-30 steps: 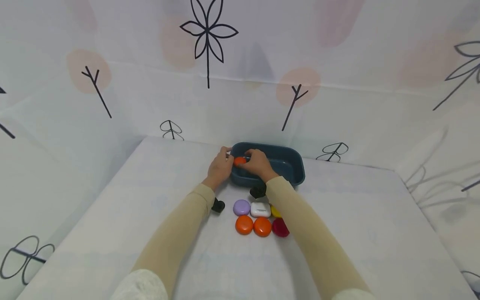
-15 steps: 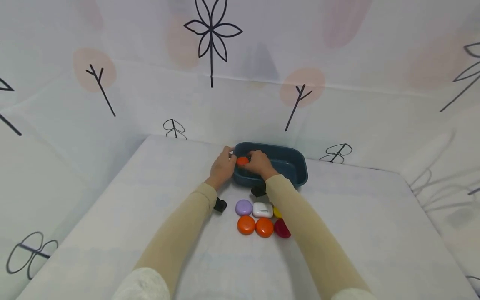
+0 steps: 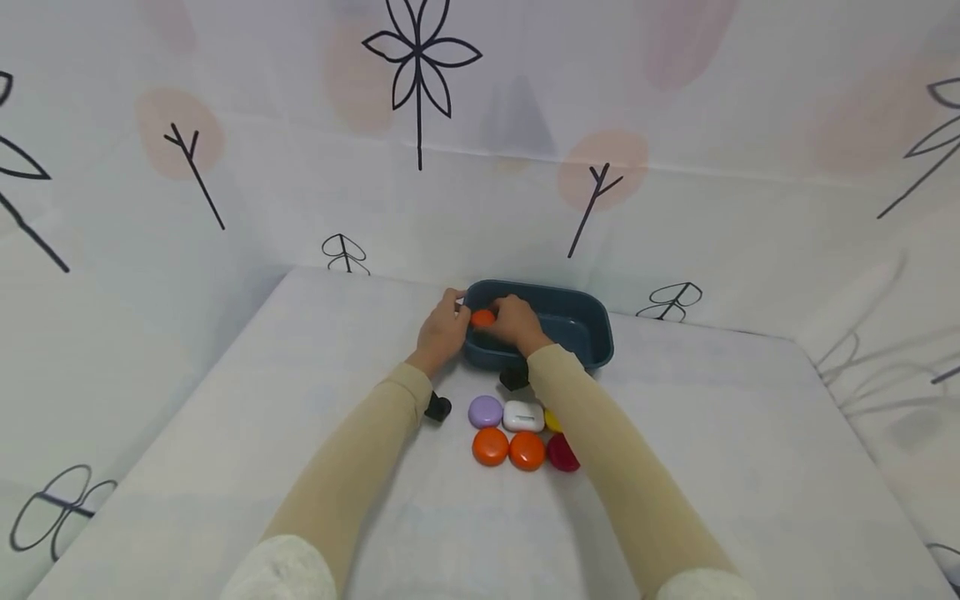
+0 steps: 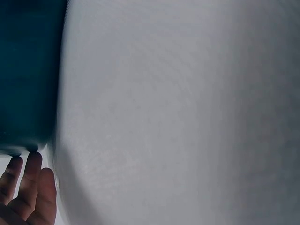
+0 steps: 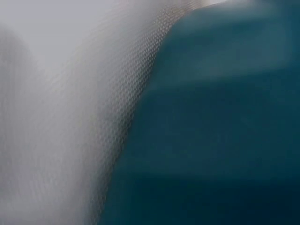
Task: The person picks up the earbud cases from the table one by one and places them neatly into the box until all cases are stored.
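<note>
A dark teal rectangular tub (image 3: 577,333) with rounded corners stands at the back of the table. At its left end is my left hand (image 3: 440,335), thumb at the rim and fingers on the outer wall. The left wrist view shows the fingertips (image 4: 33,154) against that wall (image 4: 28,93). Inside the tub, near the left end, my right hand (image 3: 513,321) pinches a glossy orange disc-shaped piece (image 3: 482,319). The right wrist view shows just the tub (image 5: 211,126) and pale cloth, with the hand out of sight.
In front of the tub sit a lilac disc (image 3: 486,412), a white rounded piece (image 3: 523,416), two orange discs (image 3: 491,447), a dark red disc (image 3: 563,452) and a yellow piece (image 3: 552,420) partly behind the right sleeve. Patterned cloth (image 3: 480,208) hangs right behind the tub.
The right hand stays in the tub's left end with the orange disc, its fingers shifting slightly around it. The left hand keeps its place; the head view has moved a little.
</note>
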The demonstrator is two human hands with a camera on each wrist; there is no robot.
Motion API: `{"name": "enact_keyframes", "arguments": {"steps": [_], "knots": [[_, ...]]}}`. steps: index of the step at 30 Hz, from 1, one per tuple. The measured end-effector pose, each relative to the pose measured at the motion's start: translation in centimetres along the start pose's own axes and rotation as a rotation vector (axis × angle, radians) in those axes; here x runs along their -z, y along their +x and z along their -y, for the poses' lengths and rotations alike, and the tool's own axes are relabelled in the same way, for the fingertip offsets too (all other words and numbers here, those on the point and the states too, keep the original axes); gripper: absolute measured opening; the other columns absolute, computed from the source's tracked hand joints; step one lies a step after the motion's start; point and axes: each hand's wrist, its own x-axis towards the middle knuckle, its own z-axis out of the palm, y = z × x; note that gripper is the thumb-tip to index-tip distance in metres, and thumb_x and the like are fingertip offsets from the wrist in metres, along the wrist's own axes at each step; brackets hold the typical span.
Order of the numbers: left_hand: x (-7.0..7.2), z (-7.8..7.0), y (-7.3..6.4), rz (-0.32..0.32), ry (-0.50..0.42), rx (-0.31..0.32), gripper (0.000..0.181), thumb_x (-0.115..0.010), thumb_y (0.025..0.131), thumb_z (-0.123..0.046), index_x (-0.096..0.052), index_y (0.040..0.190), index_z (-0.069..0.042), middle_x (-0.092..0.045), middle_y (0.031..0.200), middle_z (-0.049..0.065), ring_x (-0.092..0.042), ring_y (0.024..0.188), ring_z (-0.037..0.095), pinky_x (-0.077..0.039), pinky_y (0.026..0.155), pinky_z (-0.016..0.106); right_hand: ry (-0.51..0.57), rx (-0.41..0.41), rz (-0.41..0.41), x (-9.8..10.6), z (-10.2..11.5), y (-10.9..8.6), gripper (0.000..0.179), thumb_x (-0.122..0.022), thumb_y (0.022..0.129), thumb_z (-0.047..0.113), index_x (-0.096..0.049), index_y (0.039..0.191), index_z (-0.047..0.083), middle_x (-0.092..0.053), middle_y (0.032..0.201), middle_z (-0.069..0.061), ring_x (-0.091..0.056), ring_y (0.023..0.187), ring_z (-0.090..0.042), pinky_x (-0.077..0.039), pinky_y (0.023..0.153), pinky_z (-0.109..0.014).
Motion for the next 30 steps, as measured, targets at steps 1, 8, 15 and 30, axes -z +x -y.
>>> {"name": "enact_keyframes", "arguments": {"steps": [1,8,15,30], "knots": [[-0.01,0.01,0.03,0.0,0.001,0.0,0.039,-0.035,0.087,-0.028,-0.04,0.125,-0.018,-0.057,0.112,0.006,-0.054,0.098,0.02,-0.041,0.084,0.037,0.008,0.001,-0.004,0.07,0.02,-0.01,0.051,-0.067,0.069,0.041,-0.06,0.104,0.006,-0.061,0.094,-0.007,-0.053,0.081,-0.021,-0.045,0.077,-0.034],[-0.04,0.03,0.18,-0.006,0.003,0.006,0.038,-0.035,0.087,-0.027,-0.04,0.124,-0.02,-0.057,0.112,0.005,-0.053,0.099,0.02,-0.04,0.085,0.037,0.049,0.001,-0.02,0.26,0.02,-0.07,0.05,-0.067,0.068,0.043,-0.062,0.101,0.007,-0.061,0.091,-0.005,-0.052,0.079,-0.02,-0.044,0.075,-0.032],[-0.28,0.1,0.2,-0.006,0.019,0.006,0.038,-0.034,0.087,-0.029,-0.04,0.124,-0.021,-0.057,0.109,0.004,-0.054,0.095,0.019,-0.041,0.082,0.036,0.066,-0.008,-0.018,0.49,-0.09,-0.39,0.052,-0.067,0.067,0.044,-0.061,0.104,0.008,-0.06,0.094,-0.004,-0.052,0.081,-0.019,-0.044,0.077,-0.032],[-0.02,-0.07,-0.09,0.0,0.015,0.0,0.04,-0.034,0.086,-0.03,-0.039,0.125,-0.02,-0.058,0.111,0.004,-0.054,0.098,0.02,-0.041,0.083,0.037,0.035,0.118,-0.058,0.94,-0.36,-0.77,0.046,-0.069,0.066,0.038,-0.063,0.098,0.005,-0.063,0.088,-0.006,-0.054,0.078,-0.019,-0.045,0.074,-0.032]]}}
